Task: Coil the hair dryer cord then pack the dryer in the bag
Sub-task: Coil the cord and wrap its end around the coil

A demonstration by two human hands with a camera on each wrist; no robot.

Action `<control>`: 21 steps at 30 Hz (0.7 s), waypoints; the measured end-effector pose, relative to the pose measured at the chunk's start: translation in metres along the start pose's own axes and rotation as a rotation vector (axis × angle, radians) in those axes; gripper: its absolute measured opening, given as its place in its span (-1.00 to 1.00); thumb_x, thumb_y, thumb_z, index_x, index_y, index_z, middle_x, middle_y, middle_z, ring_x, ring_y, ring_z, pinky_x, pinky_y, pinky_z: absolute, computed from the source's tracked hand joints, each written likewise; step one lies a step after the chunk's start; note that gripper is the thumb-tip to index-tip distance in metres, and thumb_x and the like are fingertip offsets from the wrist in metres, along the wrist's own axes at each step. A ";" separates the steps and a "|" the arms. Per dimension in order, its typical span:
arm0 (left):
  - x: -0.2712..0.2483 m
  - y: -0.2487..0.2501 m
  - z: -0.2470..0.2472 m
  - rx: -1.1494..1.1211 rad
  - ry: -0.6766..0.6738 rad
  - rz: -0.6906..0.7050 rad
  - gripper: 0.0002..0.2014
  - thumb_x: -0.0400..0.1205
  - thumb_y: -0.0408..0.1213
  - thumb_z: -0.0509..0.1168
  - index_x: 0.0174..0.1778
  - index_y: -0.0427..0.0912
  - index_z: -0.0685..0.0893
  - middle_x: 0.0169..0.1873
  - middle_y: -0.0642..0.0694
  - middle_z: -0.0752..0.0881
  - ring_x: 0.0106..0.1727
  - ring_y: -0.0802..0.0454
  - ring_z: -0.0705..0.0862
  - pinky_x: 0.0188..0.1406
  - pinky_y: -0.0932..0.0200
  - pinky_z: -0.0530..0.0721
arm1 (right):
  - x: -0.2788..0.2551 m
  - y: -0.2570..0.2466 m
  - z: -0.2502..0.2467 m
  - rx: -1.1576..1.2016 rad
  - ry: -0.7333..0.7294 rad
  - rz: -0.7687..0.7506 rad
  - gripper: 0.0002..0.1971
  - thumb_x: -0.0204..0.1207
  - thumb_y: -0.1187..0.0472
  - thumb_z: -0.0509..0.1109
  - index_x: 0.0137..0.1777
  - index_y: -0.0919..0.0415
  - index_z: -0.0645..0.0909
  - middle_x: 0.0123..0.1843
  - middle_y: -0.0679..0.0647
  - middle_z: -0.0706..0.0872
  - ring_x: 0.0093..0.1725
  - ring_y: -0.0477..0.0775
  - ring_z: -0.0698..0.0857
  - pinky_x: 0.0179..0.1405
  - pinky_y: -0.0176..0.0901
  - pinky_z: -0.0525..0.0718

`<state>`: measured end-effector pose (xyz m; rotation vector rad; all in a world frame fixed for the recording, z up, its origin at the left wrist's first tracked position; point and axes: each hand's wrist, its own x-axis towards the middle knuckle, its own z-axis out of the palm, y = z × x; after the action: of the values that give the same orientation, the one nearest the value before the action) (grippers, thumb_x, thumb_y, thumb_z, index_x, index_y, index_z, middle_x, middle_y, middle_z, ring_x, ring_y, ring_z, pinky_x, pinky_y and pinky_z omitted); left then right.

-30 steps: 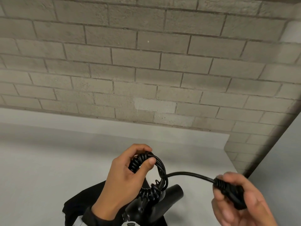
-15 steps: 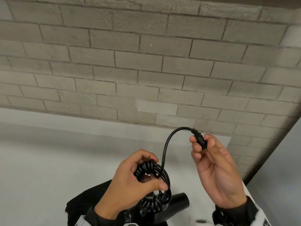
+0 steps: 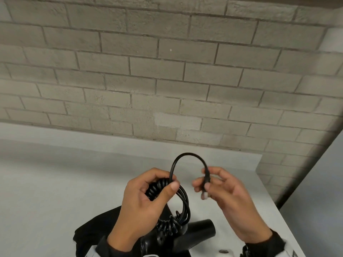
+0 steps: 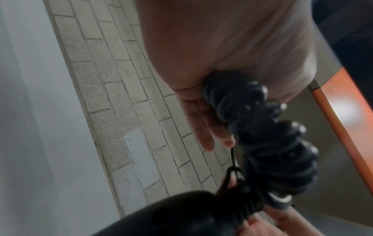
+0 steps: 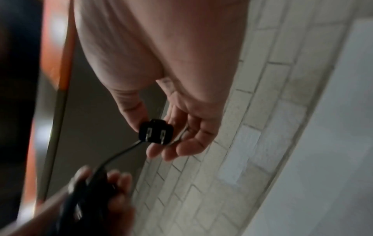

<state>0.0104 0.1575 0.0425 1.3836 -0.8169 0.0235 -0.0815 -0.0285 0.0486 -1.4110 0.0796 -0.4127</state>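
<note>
My left hand (image 3: 148,197) grips the coiled black cord (image 3: 183,206), its thumb pressed over the loops; the left wrist view shows the curly cord (image 4: 262,137) bunched in the palm. From the bundle a short free length arcs up and over to the plug (image 3: 206,182), which my right hand (image 3: 219,188) pinches between thumb and fingers. Its two prongs show in the right wrist view, on the plug (image 5: 156,131). The black hair dryer (image 3: 193,234) lies under the coil at the table's near edge, on the black bag (image 3: 96,232).
The white table (image 3: 55,182) runs back to a grey brick wall (image 3: 167,71). Its right edge (image 3: 278,208) lies close beside my right hand. An orange-edged panel (image 4: 343,111) shows in the wrist views.
My right hand has carried the plug up from the lower right and in towards the left hand, shortening the free cord into a small arch. The left hand keeps its hold on the coil.
</note>
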 end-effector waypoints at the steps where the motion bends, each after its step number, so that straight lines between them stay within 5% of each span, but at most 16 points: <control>1: 0.000 0.001 0.000 -0.004 0.011 -0.001 -0.84 0.47 -0.02 0.47 -0.14 0.01 0.80 -0.21 -0.14 0.83 -0.16 -0.07 0.80 -0.12 -0.08 0.80 | -0.002 0.003 0.003 -0.099 -0.011 0.023 -0.69 0.44 0.38 0.42 0.19 0.33 0.55 -0.01 0.26 0.83 -0.04 0.19 0.74 -0.09 -0.16 0.68; 5: 0.001 0.002 0.004 -0.035 0.041 -0.022 -0.90 0.46 -0.14 0.53 -0.18 -0.03 0.81 -0.19 -0.10 0.86 -0.10 -0.03 0.83 -0.11 0.24 0.75 | -0.008 0.011 0.018 -0.228 0.047 0.043 -0.78 0.44 0.45 0.51 0.01 0.17 0.71 0.00 0.11 0.81 -0.04 0.13 0.77 -0.08 -0.21 0.71; 9: 0.001 0.002 0.006 -0.080 0.067 -0.032 -0.92 0.45 -0.30 0.54 -0.18 -0.17 0.81 -0.16 -0.07 0.87 -0.07 -0.02 0.84 -0.08 0.25 0.76 | -0.009 0.015 0.033 -0.076 0.106 0.074 -0.82 0.45 0.38 0.52 0.03 0.19 0.77 -0.06 0.28 0.83 -0.05 0.24 0.79 -0.04 -0.07 0.73; 13: 0.002 0.003 0.006 -0.102 0.094 -0.050 -0.86 0.41 -0.33 0.54 -0.19 -0.30 0.78 -0.16 -0.05 0.87 0.08 0.04 0.81 0.02 0.29 0.73 | -0.014 0.013 0.047 0.062 0.054 0.162 -0.75 0.61 0.37 0.32 0.23 0.19 0.66 -0.03 0.34 0.83 0.01 0.26 0.80 0.06 0.02 0.68; 16: 0.001 0.004 0.007 -0.090 0.123 -0.066 -0.83 0.37 -0.28 0.54 -0.21 -0.28 0.77 -0.17 -0.03 0.87 0.16 0.10 0.78 0.15 0.26 0.70 | -0.018 0.012 0.051 0.104 0.015 0.168 -0.74 0.61 0.17 0.31 0.25 0.17 0.66 0.05 0.31 0.82 0.13 0.25 0.79 0.11 -0.03 0.67; 19: 0.001 0.003 0.010 -0.127 0.138 -0.118 -0.83 0.39 -0.28 0.54 -0.24 -0.25 0.72 -0.13 -0.03 0.87 0.17 0.08 0.78 0.07 0.20 0.74 | -0.024 0.016 0.050 0.080 -0.073 0.109 -0.38 0.31 -0.13 0.60 0.32 0.14 0.62 0.14 0.32 0.78 0.25 0.23 0.74 0.25 -0.02 0.65; 21: 0.001 0.003 0.013 -0.141 0.139 -0.148 -0.82 0.40 -0.24 0.54 -0.25 -0.21 0.69 -0.10 -0.02 0.87 0.15 0.07 0.79 0.12 0.07 0.70 | -0.028 0.015 0.055 -0.053 -0.119 0.069 -0.14 0.05 -0.08 0.76 0.38 0.09 0.53 0.20 0.11 0.79 0.27 0.07 0.73 0.21 -0.18 0.67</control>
<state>0.0029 0.1465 0.0450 1.2907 -0.5887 -0.0513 -0.0881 0.0335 0.0382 -1.4781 0.0424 -0.2709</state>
